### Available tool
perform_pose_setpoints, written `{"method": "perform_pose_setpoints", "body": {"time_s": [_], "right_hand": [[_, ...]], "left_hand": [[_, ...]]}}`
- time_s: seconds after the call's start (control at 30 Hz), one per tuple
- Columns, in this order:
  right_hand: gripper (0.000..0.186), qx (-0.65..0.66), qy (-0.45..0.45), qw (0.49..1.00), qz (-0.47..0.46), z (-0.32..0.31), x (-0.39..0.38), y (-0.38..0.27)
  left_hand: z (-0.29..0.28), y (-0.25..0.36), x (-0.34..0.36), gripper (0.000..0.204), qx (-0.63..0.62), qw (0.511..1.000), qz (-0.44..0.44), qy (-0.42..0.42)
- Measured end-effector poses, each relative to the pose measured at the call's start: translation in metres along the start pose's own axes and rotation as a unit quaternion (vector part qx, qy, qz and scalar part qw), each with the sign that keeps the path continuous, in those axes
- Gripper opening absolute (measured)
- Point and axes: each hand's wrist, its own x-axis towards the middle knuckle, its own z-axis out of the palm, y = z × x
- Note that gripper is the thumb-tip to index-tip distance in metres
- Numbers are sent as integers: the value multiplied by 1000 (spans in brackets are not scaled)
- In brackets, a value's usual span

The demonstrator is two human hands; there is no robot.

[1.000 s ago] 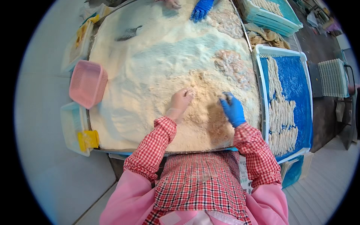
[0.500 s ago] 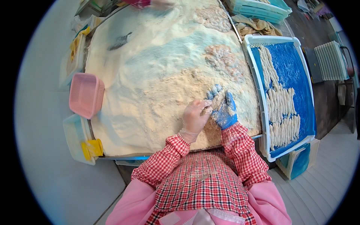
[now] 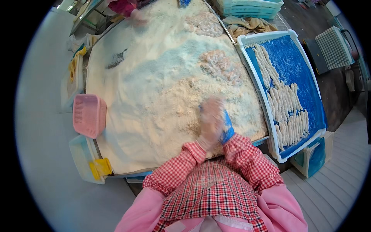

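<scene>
My two hands meet palm to palm over the near right part of a wide table heaped with pale breading crumbs (image 3: 154, 85). My left hand (image 3: 210, 118) lies on top, blurred by motion. My right hand (image 3: 228, 130), in a blue glove, shows only at its edge beneath. Whatever lies between the palms is hidden. A pile of pinkish raw pieces (image 3: 220, 65) rests in the crumbs just beyond my hands. To the right stands a blue-lined white tray (image 3: 305, 77) with rows of breaded strips (image 3: 288, 110).
A pink basket (image 3: 89, 114) and a pale blue tub (image 3: 81, 154) holding a yellow item (image 3: 100, 168) sit at the table's left edge. A dark scoop (image 3: 116, 58) lies in the crumbs. A co-worker's sleeve (image 3: 123, 7) shows at the far end. Stacked teal trays (image 3: 251, 5) stand at the back right.
My hands, apart in the crumbs a second ago, have come together and lifted, now pressed palm to palm and moving fast. My view has shifted slightly nearer.
</scene>
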Motion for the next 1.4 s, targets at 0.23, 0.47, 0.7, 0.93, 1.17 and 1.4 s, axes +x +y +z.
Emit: {"method": "perform_pose_setpoints", "body": {"time_s": [0.23,0.47,0.7,0.93,1.17,1.4], "right_hand": [[50,159,33,959,233,-37,-2,-42],[33,-122,185,949,225,2,27,-48],[43,30,114,971,210,-13,14,-26],[43,-234,118,945,195,-64,12,-163],[48,-476,336,813,20,-151,43,-389],[69,-507,283,813,40,-157,68,-383]], "left_hand": [[-13,-39,19,61,276,947,-25,-162],[-36,-38,-8,49,36,959,-276,-61],[6,-30,0,47,235,972,23,5],[-30,-41,-24,65,352,896,89,-254],[-31,-78,54,48,224,970,-86,-41],[2,-55,180,27,129,949,-284,47]]}}
